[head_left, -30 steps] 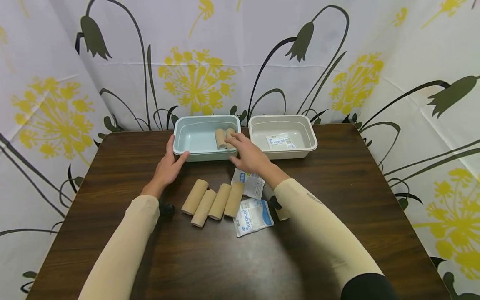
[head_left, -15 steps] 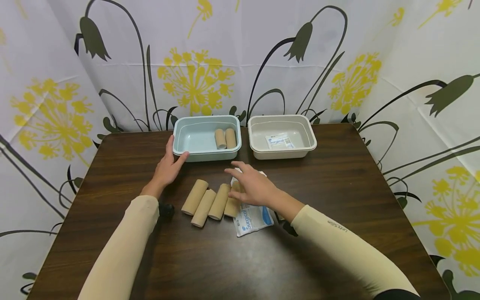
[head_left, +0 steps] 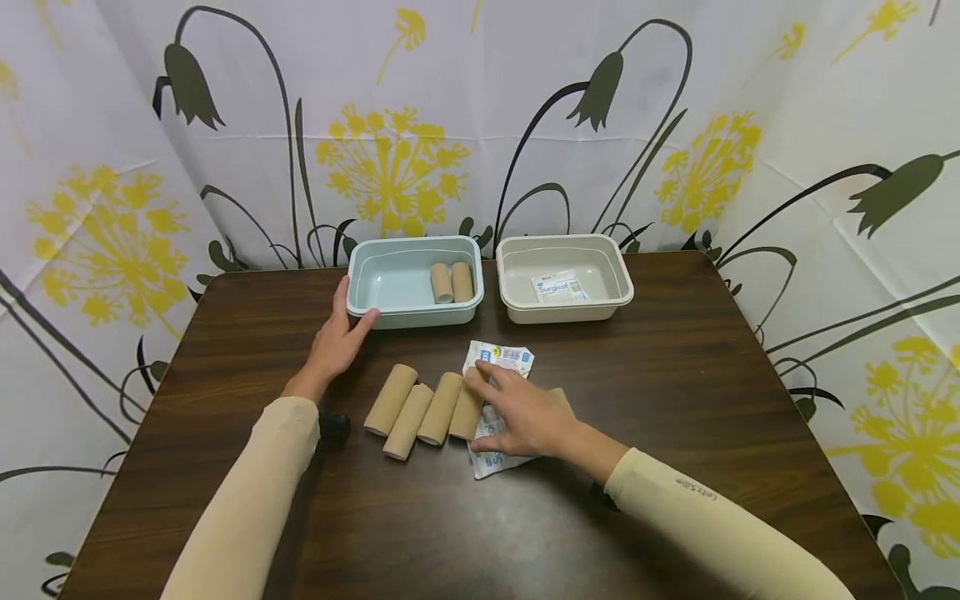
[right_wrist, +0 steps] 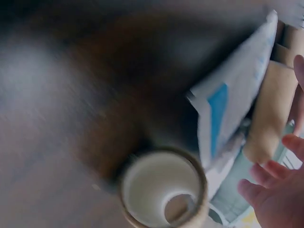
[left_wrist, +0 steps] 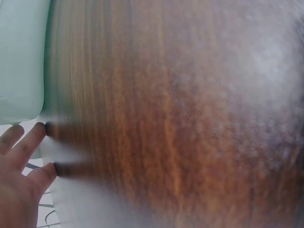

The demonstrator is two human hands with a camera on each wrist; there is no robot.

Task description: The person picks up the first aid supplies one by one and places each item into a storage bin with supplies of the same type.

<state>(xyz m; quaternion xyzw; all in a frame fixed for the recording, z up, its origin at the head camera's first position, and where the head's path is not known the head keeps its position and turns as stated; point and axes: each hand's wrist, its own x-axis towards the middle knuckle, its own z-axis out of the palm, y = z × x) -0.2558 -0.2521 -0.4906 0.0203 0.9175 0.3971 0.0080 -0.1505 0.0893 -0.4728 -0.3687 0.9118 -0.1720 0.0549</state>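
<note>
Since the first frame, the right hand (head_left: 528,408) has left the blue tub (head_left: 390,283) at the table's far edge and come back toward the near edge, over the row of cardboard tubes. It reaches in from the right, forearm slanting up from the table's near right corner in a cream sleeve (head_left: 712,517), palm down, fingers pointing left. Its grip is apart: fingertips lie by the far end of the fourth tube (head_left: 465,412), the thumb out by the near end. Whether they touch it I cannot tell.

That tube is the rightmost of four slanting side by side near the middle of the table (head_left: 675,400); one more tube (head_left: 561,400) shows partly behind the hand, to its right. Two white packets, an upper one (head_left: 506,357) and a lower one (head_left: 486,464), lie partly under the hand.

The left hand (head_left: 330,350) has stayed at the blue tub's left side, thumb spread from nearly straight fingers, its grip apart too. Two tubes (head_left: 452,283) lie in that tub's right end; the beige tub (head_left: 564,312) beside it, also along the far edge, holds a small packet (head_left: 557,289).
</note>
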